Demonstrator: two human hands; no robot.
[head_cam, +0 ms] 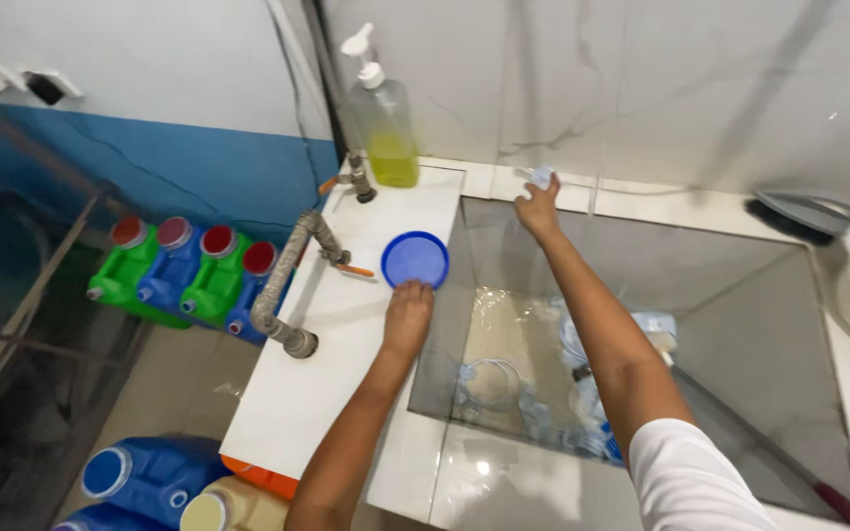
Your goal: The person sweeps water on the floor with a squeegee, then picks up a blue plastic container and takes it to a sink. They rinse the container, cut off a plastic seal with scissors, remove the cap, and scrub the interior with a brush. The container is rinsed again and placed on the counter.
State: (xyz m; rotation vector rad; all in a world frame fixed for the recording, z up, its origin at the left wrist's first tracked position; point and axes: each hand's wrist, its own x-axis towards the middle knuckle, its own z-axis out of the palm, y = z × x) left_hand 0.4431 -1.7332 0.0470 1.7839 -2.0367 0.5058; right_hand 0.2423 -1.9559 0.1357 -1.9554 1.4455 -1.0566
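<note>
Blue lid (415, 259) lies at the counter (346, 344) edge, my left hand (408, 317) flat just at its 6 o'clock; right hand (539, 206) pinches one small pale cap (541, 176) (four jugs (189, 267) at 9 o'clock).

Four red-capped jugs (189, 270), two hands (407, 317)

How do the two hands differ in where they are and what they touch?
The left hand lies on the white counter, its fingers at the blue round lid. The right hand reaches farther, across the water basin to the back ledge, pinching a small pale object I cannot identify. The left hand lies flat; the right grips. Both are bare.
</note>
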